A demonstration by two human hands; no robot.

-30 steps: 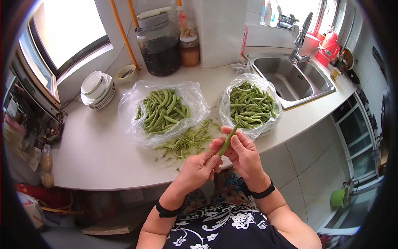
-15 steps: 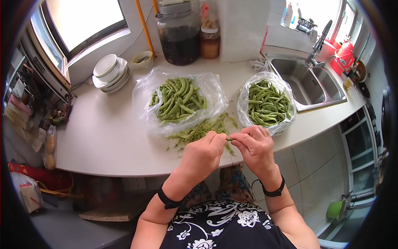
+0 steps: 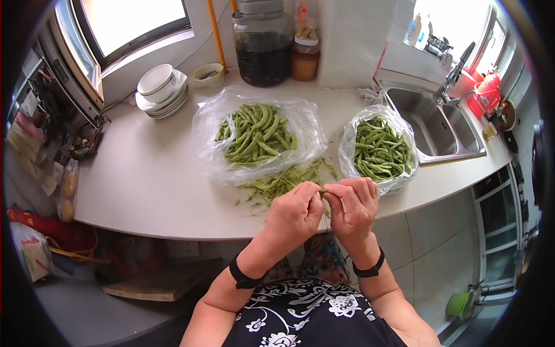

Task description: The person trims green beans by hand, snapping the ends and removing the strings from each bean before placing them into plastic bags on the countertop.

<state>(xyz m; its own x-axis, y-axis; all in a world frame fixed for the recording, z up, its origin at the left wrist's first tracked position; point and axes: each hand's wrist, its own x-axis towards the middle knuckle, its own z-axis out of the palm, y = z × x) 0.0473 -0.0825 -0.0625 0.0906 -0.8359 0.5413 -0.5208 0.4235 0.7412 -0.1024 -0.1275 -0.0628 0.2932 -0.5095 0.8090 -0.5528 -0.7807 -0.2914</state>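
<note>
Pinched closed, the grip of the left hand (image 3: 295, 209) and that of the right hand (image 3: 354, 209) hold one green bean (image 3: 322, 191) above the front of the bench (image 3: 139, 185). Only a short stub shows between the fingertips; its long axis appears to run sideways from hand to hand, and both ends are hidden, so I cannot tell which way the tip points. Just beyond lies a loose heap of stringy, wispy scraps (image 3: 277, 180) on the smooth, pale surface. Farther back, two crumpled, clear plastic bags stand open: the left bag (image 3: 309, 124) holds long, curved beans, many slanting from lower left to upper right; the right bag (image 3: 346, 141) holds plump-looking pods lying at mixed angles. Behind are round, glossy stacked dishes (image 3: 156, 81), a brushed-metal sink (image 3: 413, 110) and a bulky, see-through jar (image 3: 263, 55) of dark liquid.
</note>
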